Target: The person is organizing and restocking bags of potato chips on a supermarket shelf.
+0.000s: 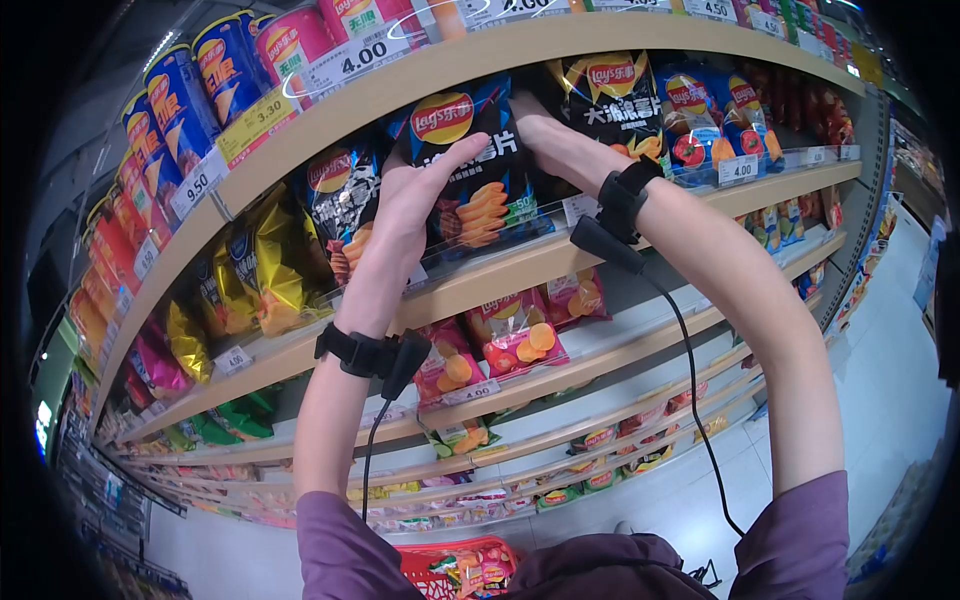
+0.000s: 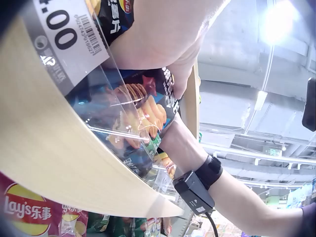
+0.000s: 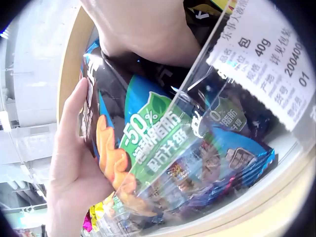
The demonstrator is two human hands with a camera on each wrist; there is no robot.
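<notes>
A black and blue Lay's bag of potato chips [image 1: 470,160] stands upright on the shelf, behind a clear plastic lip. My left hand [image 1: 405,205] holds its left side, the thumb lying across the front and the fingers hidden behind. From the other side my right hand [image 1: 545,135] grips the bag's right edge, its fingertips out of sight. In the right wrist view, ridged chips and a green label show on the bag [image 3: 148,123], with the left hand [image 3: 74,168] at its side. The left wrist view shows the same bag [image 2: 143,106] beneath the left hand [image 2: 153,34].
Black Lay's bags flank it, a silver-lettered one [image 1: 345,200] at left and another [image 1: 610,100] at right. Chip canisters [image 1: 180,100] line the shelf above; red bags [image 1: 510,330] sit below. Price tags [image 1: 740,170] run along the edges. A red basket [image 1: 425,570] with packets is near the floor.
</notes>
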